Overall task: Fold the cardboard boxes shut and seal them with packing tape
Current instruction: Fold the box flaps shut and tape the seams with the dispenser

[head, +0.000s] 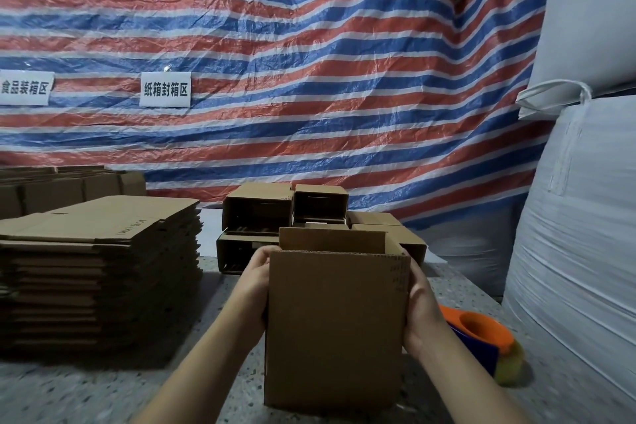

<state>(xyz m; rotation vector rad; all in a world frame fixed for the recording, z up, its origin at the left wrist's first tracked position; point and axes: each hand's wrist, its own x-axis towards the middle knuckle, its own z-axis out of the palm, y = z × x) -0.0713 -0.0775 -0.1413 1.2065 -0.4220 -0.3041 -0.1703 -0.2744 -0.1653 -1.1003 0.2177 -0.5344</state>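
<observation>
Left hand (256,280) and right hand (421,299) gripping upright box (335,330), fingertips hidden behind it

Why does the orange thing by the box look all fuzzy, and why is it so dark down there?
Head view: the orange tape dispenser near the right edge is smeared by blur. The light is dim, so the box front and the flat stack sit in shadow. The wide lens bends the striped tarp lines. Both signs read sharply.
</observation>
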